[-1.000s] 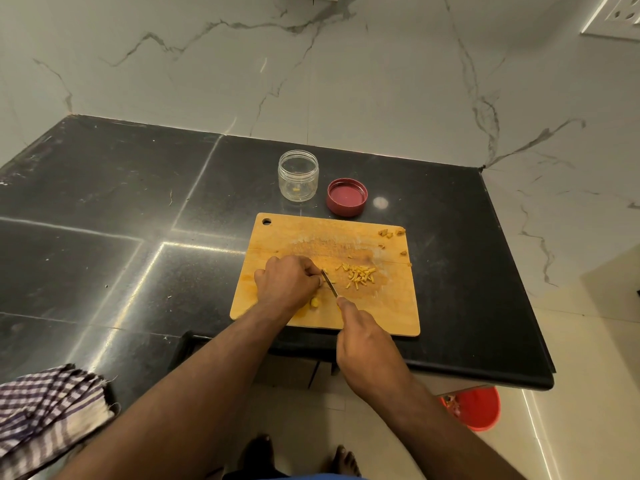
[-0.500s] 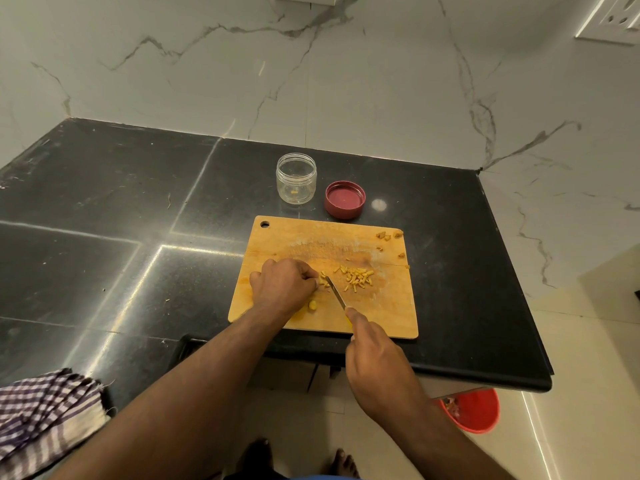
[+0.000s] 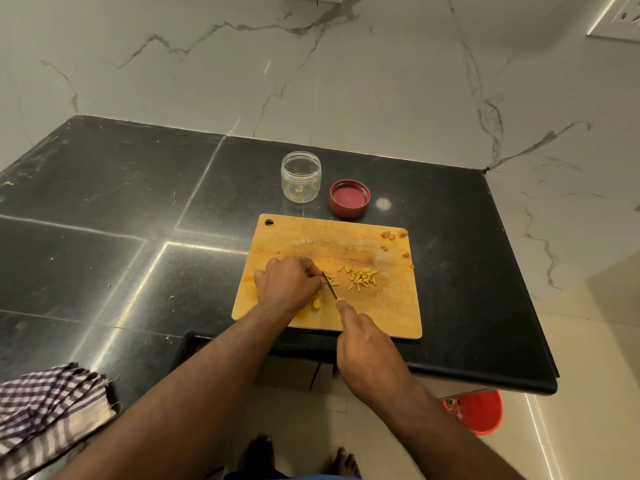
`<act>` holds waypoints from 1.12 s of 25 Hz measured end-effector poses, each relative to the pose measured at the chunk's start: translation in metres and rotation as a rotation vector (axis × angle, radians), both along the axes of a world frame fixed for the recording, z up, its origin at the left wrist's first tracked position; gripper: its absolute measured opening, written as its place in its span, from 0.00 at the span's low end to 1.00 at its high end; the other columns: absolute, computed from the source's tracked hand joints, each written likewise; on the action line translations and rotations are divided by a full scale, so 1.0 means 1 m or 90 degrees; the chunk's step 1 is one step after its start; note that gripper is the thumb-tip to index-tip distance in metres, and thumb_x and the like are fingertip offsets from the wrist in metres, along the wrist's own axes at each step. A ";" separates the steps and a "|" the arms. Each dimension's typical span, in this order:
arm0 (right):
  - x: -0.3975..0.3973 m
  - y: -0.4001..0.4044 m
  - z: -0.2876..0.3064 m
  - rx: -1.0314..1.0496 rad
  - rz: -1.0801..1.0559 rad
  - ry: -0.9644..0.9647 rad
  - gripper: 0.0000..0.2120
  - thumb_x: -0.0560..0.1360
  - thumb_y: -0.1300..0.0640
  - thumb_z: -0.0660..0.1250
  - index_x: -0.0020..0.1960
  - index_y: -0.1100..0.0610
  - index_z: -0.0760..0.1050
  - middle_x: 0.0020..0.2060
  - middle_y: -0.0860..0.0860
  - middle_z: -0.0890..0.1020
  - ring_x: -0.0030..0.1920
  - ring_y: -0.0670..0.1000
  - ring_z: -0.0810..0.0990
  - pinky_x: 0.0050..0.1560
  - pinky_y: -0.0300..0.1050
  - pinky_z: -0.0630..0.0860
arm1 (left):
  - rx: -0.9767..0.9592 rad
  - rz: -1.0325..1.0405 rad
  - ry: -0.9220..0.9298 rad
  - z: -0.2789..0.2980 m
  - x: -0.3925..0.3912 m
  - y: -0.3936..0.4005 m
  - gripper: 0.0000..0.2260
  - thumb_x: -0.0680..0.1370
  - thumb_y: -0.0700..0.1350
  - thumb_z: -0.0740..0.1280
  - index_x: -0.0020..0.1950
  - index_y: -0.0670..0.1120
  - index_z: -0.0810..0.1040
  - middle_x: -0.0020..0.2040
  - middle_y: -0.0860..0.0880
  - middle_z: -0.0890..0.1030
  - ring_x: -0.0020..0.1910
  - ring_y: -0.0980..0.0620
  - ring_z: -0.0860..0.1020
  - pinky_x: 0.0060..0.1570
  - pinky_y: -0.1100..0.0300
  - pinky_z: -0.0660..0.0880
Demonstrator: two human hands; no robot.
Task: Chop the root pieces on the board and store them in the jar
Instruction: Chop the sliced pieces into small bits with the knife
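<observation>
A: Hands?
B: Left hand (image 3: 287,284) on the cutting board (image 3: 391,313), fingers curled down over a root piece; whether they pinch it is hidden. Right hand (image 3: 369,355) grips the knife (image 3: 330,289), blade just beside the left fingertips.

A: Root pieces relative to the board?
B: Chopped sticks (image 3: 360,278) mid-board, right of the blade. One yellow chunk (image 3: 316,304) under the left hand. Scraps (image 3: 393,235) at the far right corner.

A: Jar?
B: Jar (image 3: 300,177) open on the tabletop (image 3: 104,209) behind the board, red lid (image 3: 349,198) beside it.
</observation>
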State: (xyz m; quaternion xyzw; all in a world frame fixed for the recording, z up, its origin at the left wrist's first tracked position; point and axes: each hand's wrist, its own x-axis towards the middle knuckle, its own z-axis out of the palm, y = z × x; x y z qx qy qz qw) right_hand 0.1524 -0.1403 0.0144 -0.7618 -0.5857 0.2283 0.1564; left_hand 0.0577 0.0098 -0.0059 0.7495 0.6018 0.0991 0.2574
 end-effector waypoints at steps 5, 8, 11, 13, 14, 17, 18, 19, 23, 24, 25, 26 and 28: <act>0.002 -0.032 0.002 0.014 -0.009 0.021 0.24 0.83 0.55 0.52 0.78 0.48 0.53 0.63 0.50 0.73 0.54 0.50 0.76 0.53 0.44 0.74 | -0.002 0.003 -0.005 -0.003 0.000 0.001 0.05 0.77 0.56 0.70 0.50 0.58 0.84 0.50 0.59 0.82 0.57 0.52 0.72 0.55 0.48 0.65; 0.004 -0.039 0.002 0.054 -0.026 0.023 0.24 0.83 0.55 0.53 0.78 0.47 0.54 0.62 0.47 0.74 0.52 0.48 0.77 0.51 0.44 0.76 | -0.001 0.001 -0.010 -0.006 -0.001 0.002 0.05 0.77 0.55 0.70 0.50 0.59 0.85 0.50 0.60 0.82 0.58 0.51 0.72 0.55 0.48 0.65; 0.002 -0.029 0.002 0.065 -0.020 0.021 0.24 0.83 0.55 0.52 0.78 0.48 0.54 0.63 0.47 0.73 0.53 0.48 0.76 0.52 0.45 0.76 | 0.000 -0.002 -0.005 -0.004 -0.001 0.001 0.06 0.78 0.55 0.70 0.52 0.59 0.85 0.51 0.60 0.83 0.58 0.51 0.72 0.55 0.48 0.65; 0.000 -0.019 0.003 0.054 -0.027 0.024 0.24 0.83 0.56 0.53 0.78 0.49 0.54 0.63 0.48 0.73 0.54 0.49 0.76 0.53 0.44 0.75 | 0.004 0.001 -0.005 -0.004 -0.001 0.000 0.06 0.78 0.54 0.69 0.51 0.59 0.85 0.50 0.60 0.82 0.58 0.51 0.72 0.55 0.48 0.65; -0.001 -0.015 0.003 0.050 -0.026 0.018 0.25 0.83 0.56 0.53 0.78 0.49 0.54 0.63 0.49 0.73 0.54 0.49 0.76 0.53 0.44 0.75 | 0.006 0.004 -0.008 -0.004 -0.001 0.000 0.05 0.77 0.54 0.70 0.51 0.59 0.85 0.49 0.60 0.82 0.58 0.51 0.73 0.55 0.48 0.66; -0.003 -0.007 0.003 0.034 -0.014 0.008 0.25 0.82 0.57 0.53 0.78 0.50 0.53 0.62 0.50 0.73 0.53 0.50 0.75 0.52 0.44 0.74 | 0.007 0.008 -0.012 -0.005 -0.002 0.000 0.05 0.77 0.54 0.70 0.50 0.58 0.85 0.48 0.59 0.82 0.57 0.51 0.73 0.55 0.47 0.66; -0.004 -0.005 0.002 0.026 -0.012 0.009 0.25 0.82 0.58 0.53 0.78 0.50 0.53 0.61 0.51 0.73 0.52 0.50 0.75 0.51 0.45 0.74 | 0.006 0.007 -0.011 -0.005 -0.002 0.000 0.05 0.77 0.54 0.70 0.50 0.58 0.85 0.48 0.59 0.82 0.57 0.51 0.73 0.55 0.48 0.66; -0.004 -0.003 0.002 0.018 -0.009 0.008 0.25 0.82 0.58 0.52 0.78 0.50 0.53 0.60 0.51 0.73 0.51 0.51 0.75 0.50 0.46 0.74 | 0.007 0.007 -0.009 -0.004 -0.002 0.000 0.05 0.77 0.55 0.70 0.49 0.58 0.85 0.48 0.59 0.82 0.57 0.51 0.73 0.55 0.48 0.66; -0.003 -0.012 0.001 0.006 0.000 -0.007 0.25 0.82 0.57 0.52 0.78 0.50 0.52 0.59 0.52 0.74 0.49 0.51 0.75 0.47 0.45 0.73 | 0.016 0.011 -0.003 -0.004 -0.001 0.000 0.05 0.77 0.55 0.70 0.48 0.57 0.85 0.47 0.59 0.82 0.56 0.52 0.73 0.56 0.47 0.67; -0.002 -0.019 0.002 0.004 -0.001 -0.003 0.24 0.83 0.56 0.51 0.78 0.49 0.52 0.59 0.51 0.74 0.50 0.51 0.75 0.48 0.44 0.73 | 0.018 0.012 -0.003 -0.005 -0.001 0.000 0.05 0.77 0.55 0.70 0.48 0.57 0.84 0.48 0.59 0.82 0.56 0.52 0.73 0.56 0.47 0.67; -0.002 -0.027 0.002 0.004 -0.002 0.002 0.24 0.83 0.55 0.51 0.78 0.49 0.52 0.60 0.50 0.74 0.50 0.50 0.76 0.48 0.44 0.73 | 0.019 0.012 -0.004 -0.005 -0.001 0.000 0.05 0.77 0.54 0.70 0.48 0.57 0.84 0.48 0.59 0.82 0.57 0.52 0.73 0.56 0.47 0.67; -0.001 -0.033 0.003 0.010 -0.003 0.002 0.24 0.83 0.55 0.51 0.78 0.48 0.53 0.61 0.49 0.73 0.51 0.49 0.76 0.49 0.43 0.73 | 0.019 0.011 -0.005 -0.005 -0.001 0.000 0.04 0.77 0.54 0.70 0.48 0.58 0.84 0.48 0.59 0.82 0.57 0.52 0.73 0.56 0.47 0.67; 0.001 -0.038 0.004 0.039 -0.008 -0.002 0.25 0.82 0.55 0.52 0.78 0.48 0.54 0.61 0.48 0.74 0.50 0.48 0.77 0.49 0.42 0.74 | 0.018 0.006 -0.003 -0.006 -0.002 0.000 0.05 0.77 0.54 0.69 0.49 0.58 0.84 0.49 0.60 0.82 0.57 0.52 0.73 0.55 0.47 0.66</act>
